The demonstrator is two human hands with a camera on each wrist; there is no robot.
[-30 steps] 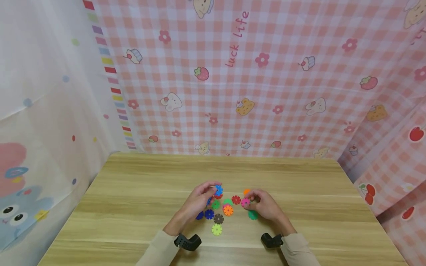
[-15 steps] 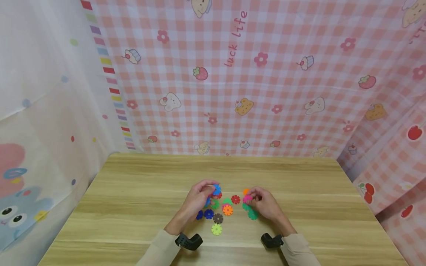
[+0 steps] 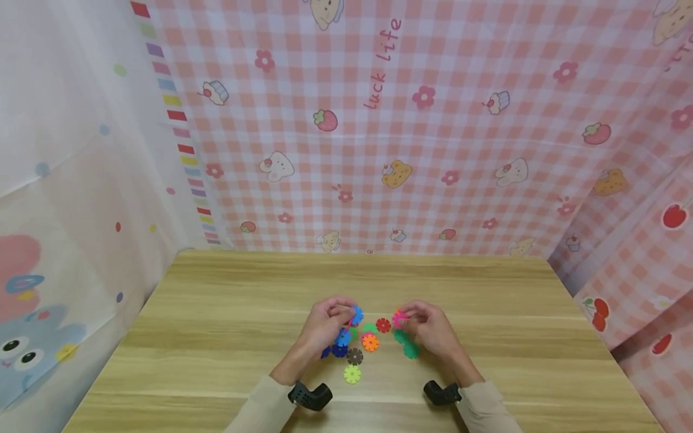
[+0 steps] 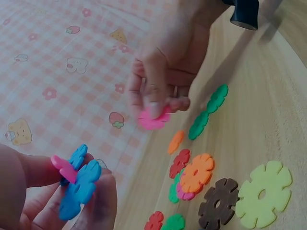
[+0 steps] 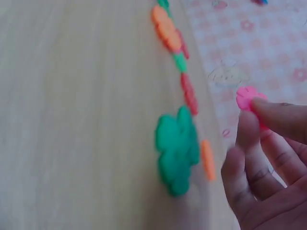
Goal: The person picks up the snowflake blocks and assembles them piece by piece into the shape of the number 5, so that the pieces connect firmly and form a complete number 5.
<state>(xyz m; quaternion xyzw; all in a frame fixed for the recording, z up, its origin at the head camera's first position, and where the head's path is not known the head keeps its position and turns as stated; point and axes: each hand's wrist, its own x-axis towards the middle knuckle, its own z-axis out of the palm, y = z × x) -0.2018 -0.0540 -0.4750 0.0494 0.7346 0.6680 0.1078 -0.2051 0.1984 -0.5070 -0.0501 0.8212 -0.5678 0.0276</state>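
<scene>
My left hand grips a joined cluster of plastic snowflake discs. Two blue discs show in it, with a pink disc slotted between them, tilted on edge in the left wrist view. My right hand pinches a single pink snowflake disc between thumb and fingertips, apart from the cluster. Below the right hand lie green discs, and an orange disc is close by. Between the hands are a red disc and an orange disc overlapping a pink one.
Nearer the front of the wooden table lie a brown disc and a yellow-green disc. Dark blue discs lie partly under the left hand. A checked pink cloth hangs behind the table.
The left hand has turned its cluster, so the second blue disc and the pink piece now show below the fingers. The right hand has lifted its pink disc slightly away, uncovering more green discs.
</scene>
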